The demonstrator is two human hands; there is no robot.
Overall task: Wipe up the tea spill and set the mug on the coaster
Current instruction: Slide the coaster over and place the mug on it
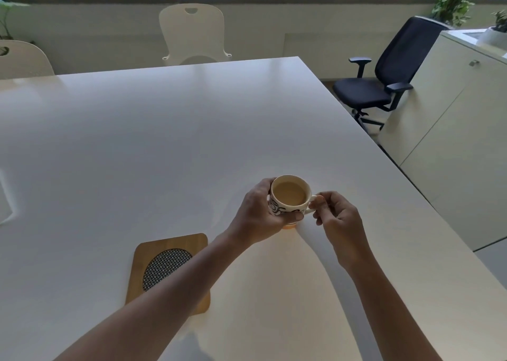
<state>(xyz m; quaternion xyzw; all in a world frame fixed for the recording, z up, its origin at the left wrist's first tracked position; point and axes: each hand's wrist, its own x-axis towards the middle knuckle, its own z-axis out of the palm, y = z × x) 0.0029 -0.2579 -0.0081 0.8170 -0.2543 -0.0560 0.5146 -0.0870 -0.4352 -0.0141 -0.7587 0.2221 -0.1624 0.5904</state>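
A wooden coaster (168, 271) with a woven metal centre lies nearest the viewer on the white worktop (137, 141), partly crossed by the left forearm, with the mug (289, 197) just beyond it to the right. The left hand (260, 212) wraps the mug's side while the right hand (336, 220) pinches its handle; the mug holds milky tea, its black lettering unreadable. Beyond the mug the worktop runs bare to its far edge, its right edge close by.
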